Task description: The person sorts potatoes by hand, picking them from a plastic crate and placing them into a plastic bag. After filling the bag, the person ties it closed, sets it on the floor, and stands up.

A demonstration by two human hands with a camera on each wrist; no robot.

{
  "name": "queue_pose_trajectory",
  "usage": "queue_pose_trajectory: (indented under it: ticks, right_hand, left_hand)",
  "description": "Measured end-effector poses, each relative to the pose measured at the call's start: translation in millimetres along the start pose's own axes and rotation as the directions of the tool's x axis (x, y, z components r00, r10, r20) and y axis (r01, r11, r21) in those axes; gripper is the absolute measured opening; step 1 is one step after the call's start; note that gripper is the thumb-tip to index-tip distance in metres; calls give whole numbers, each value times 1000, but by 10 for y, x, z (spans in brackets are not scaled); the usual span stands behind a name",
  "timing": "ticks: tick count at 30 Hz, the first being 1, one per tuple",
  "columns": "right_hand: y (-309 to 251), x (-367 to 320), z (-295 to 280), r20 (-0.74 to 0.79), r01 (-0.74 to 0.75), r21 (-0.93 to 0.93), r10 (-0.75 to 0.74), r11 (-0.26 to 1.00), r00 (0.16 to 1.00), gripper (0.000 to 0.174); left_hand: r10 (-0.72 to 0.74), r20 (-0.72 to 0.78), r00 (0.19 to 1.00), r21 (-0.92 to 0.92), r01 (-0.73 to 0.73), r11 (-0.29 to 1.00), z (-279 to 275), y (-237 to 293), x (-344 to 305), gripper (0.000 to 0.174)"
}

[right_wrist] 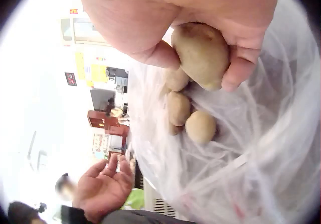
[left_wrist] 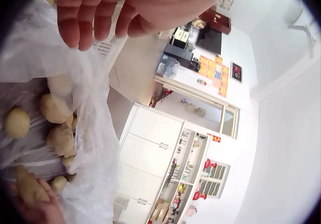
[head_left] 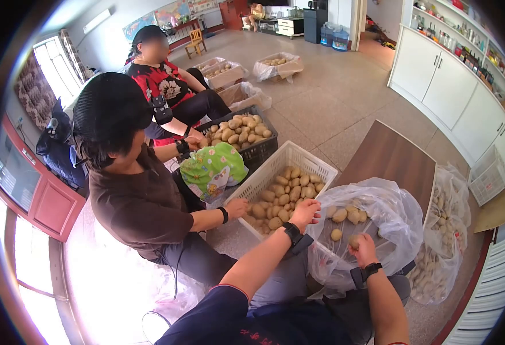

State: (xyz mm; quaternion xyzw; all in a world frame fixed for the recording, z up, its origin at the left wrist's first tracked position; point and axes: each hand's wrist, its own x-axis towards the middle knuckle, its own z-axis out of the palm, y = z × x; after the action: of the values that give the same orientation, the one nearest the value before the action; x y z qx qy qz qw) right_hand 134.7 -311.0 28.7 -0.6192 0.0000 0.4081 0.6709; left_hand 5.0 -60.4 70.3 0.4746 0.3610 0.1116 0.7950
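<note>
My right hand [head_left: 366, 250] grips a potato [right_wrist: 201, 54] between thumb and fingers, low over a crate lined with a clear plastic bag [head_left: 399, 210]. Inside that bag lie several more potatoes [head_left: 353, 215], one of them [head_left: 336, 234] apart from the rest. My left hand [head_left: 306, 213] holds nothing; its fingers hang loosely in the left wrist view, palm showing. It hovers between the bag and a white crate [head_left: 290, 150] of potatoes [head_left: 284, 192].
A person in a brown shirt [head_left: 137, 201] sits to the left, one hand at the white crate. Beyond are a black crate [head_left: 268, 145] of potatoes and another seated person [head_left: 166, 80]. A brown tabletop [head_left: 379, 155] adjoins the bag; a filled clear bag [head_left: 436, 264] lies right.
</note>
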Motion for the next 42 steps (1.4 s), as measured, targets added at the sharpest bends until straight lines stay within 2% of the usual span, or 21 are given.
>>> queue_pose_trajectory:
  ticks: [4,6,7,8,10,12,14,16,20,22,23,24,25,27,28,30,31,33,38,40,42]
  right_hand:
    - [-253,-132,413,86,25,56,-30,998,996,31]
    - [-361,-163,573,225,-17,63,2,998,974,29]
    - [-405,-185,648,225,-17,63,2,998,974,29]
    - [-442,-208,718,224,-44,19,39,999,974,30]
    - [-497,-212,818,221,-74,-27,78,997,972,33]
    - [-539,-195,887,202,-137,-113,158,984,967,44]
    - [-559,-187,946,165,-137,-168,165,976,972,45]
    - [-543,-161,950,125,-140,-222,171,965,977,46]
    - [-425,-49,876,160,31,-335,24,942,987,43]
    - [-311,55,765,161,90,-352,-35,932,986,42]
    - [-175,175,622,142,287,-515,-250,808,958,39]
    - [-95,250,472,163,440,-657,-454,612,876,36]
    - [-83,268,325,165,444,-655,-458,611,873,36]
    - [-72,312,57,138,361,-870,-537,336,832,34]
    - [-110,295,-22,139,366,-868,-543,336,828,34]
    - [-198,236,-191,32,148,-975,-558,164,829,37]
    - [-226,240,-258,30,152,-974,-567,168,823,37]
    - [-251,262,-416,73,139,-989,-675,44,734,40]
    - [-383,381,-567,79,123,-992,-679,16,730,44]
    - [-521,340,-542,-28,34,-992,-469,125,883,49]
    - [-479,405,-585,-41,32,-988,-456,153,889,52]
  left_hand:
    - [-16,143,990,152,-6,988,145,-61,-74,29]
    - [-5,189,982,215,-36,976,199,-49,-134,31]
    - [1,236,972,276,-68,959,212,-68,-136,33]
    - [1,236,972,276,-68,959,215,-109,-118,33]
    - [42,373,927,226,-135,965,224,-136,-125,39]
    - [2,405,915,228,-103,968,247,-113,-157,41]
    - [-36,436,899,232,-74,970,267,-76,-204,44]
    - [-23,409,912,273,-98,957,270,-57,-232,48]
    - [-43,334,942,256,-47,965,255,0,-241,47]
    - [-114,276,954,184,64,981,254,65,-246,45]
    - [-112,277,954,185,61,981,233,49,-230,45]
    - [-90,208,974,78,75,994,196,11,-196,43]
    - [-75,135,988,-31,80,996,166,-6,-169,42]
    - [-59,53,997,-87,63,994,125,27,-144,42]
    - [-49,-31,998,-144,44,989,106,46,-128,41]
    - [-44,-55,998,-159,35,987,33,16,-38,41]
    - [-62,-126,990,-188,38,982,11,32,-12,40]
    - [-92,-201,975,-218,47,975,-78,-16,117,36]
    - [-166,-228,959,-227,114,967,-375,-89,386,33]
    - [-209,-236,949,-193,165,967,-532,-171,497,28]
    - [-166,-235,958,-186,124,975,-617,-199,488,26]
